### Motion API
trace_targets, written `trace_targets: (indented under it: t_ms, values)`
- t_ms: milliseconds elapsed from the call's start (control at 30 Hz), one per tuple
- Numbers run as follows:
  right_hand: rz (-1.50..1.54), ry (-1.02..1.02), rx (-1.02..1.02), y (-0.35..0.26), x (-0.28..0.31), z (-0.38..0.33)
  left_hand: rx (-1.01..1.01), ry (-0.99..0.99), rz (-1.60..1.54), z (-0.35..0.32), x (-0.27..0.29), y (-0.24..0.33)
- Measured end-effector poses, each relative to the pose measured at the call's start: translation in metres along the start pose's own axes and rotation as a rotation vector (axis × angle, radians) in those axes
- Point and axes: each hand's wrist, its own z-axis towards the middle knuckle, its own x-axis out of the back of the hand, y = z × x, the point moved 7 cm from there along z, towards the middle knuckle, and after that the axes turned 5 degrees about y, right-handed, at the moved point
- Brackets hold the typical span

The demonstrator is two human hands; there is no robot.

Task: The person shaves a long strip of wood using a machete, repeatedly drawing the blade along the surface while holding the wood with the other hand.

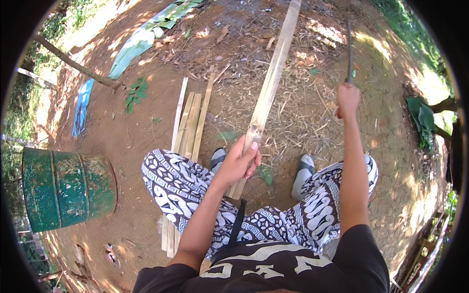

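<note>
My left hand [241, 161] grips a long pale bamboo slat [270, 82] near its lower end; the slat runs up and away from me over the dirt, its near end between my knees. My right hand [347, 99] is raised out to the right and closed on the handle of a long dark blade [350, 46] that points away from me. The blade is apart from the slat. I am seated, with patterned trousers and grey sandals [303, 172] below.
A bundle of split bamboo strips [190, 121] lies on the ground to my left. A green rusty metal drum [63, 189] lies at the left. Banana leaves [141, 38] lie farther off, and more leaves [421, 118] at the right. Shavings litter the dirt.
</note>
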Motion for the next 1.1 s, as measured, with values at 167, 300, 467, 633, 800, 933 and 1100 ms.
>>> trace_targets:
  t_ms: [167,300,467,633,800,933,1100]
  values:
    - [0.173,-0.329,0.323,-0.1,0.015,-0.119,0.023,0.014,-0.133,0.002,-0.005,-0.003]
    - [0.096,-0.542,0.587,-0.122,0.003,-0.184,0.062,0.011,-0.229,0.001,-0.004,0.001]
    - [-0.014,-0.484,0.93,-0.138,0.003,-0.224,0.051,0.043,-0.212,0.002,-0.001,0.003]
    - [-0.046,-0.518,0.935,-0.139,-0.003,-0.224,0.004,0.074,-0.151,0.0,-0.001,0.005]
    - [-0.201,-0.411,0.785,-0.118,-0.026,-0.171,0.073,0.057,-0.184,-0.009,-0.005,-0.006]
    - [-0.345,-0.36,0.477,-0.098,-0.024,-0.1,0.178,0.011,-0.265,-0.009,-0.012,-0.016]
    - [-0.071,-0.436,0.533,-0.108,-0.015,-0.141,0.128,0.007,-0.242,0.001,-0.01,-0.003]
